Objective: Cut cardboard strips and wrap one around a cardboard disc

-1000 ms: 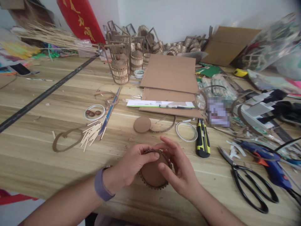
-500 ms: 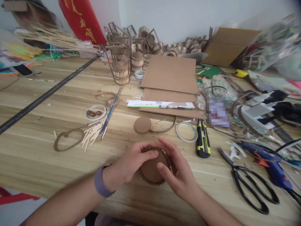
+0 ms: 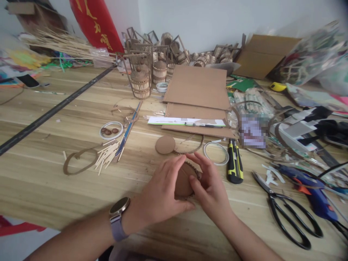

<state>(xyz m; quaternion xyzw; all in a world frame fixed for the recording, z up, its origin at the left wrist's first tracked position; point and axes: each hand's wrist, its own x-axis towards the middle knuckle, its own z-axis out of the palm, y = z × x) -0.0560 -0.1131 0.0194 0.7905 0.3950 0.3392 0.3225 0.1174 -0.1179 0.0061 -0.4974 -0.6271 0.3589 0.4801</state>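
A round brown cardboard piece with a beaded-looking dark edge (image 3: pixel 183 183) is between my hands near the table's front. My left hand (image 3: pixel 160 192) wraps round its left side, thumb at the near edge, fingers over the far edge. On the right side, my right hand (image 3: pixel 210 185) grips it, with the thumb on its face and the fingers behind the rim. Just beyond lies a loose cardboard disc (image 3: pixel 165 144), beside a curved brown strip (image 3: pixel 197 146). A white tape ring (image 3: pixel 216 153) is farther right.
A yellow-black cutter (image 3: pixel 235 163), black scissors (image 3: pixel 288 210) and a blue glue gun (image 3: pixel 318 195) lie to the right. Thin sticks (image 3: pixel 107 156) and a brown loop (image 3: pixel 77 163) lie left. Behind are cardboard sheets (image 3: pixel 197 87) and small woven baskets (image 3: pixel 140 85).
My left hand has turned, its thumb moving off the piece's face to the near edge. The round piece looks more tilted. My right hand has stayed on its right side.
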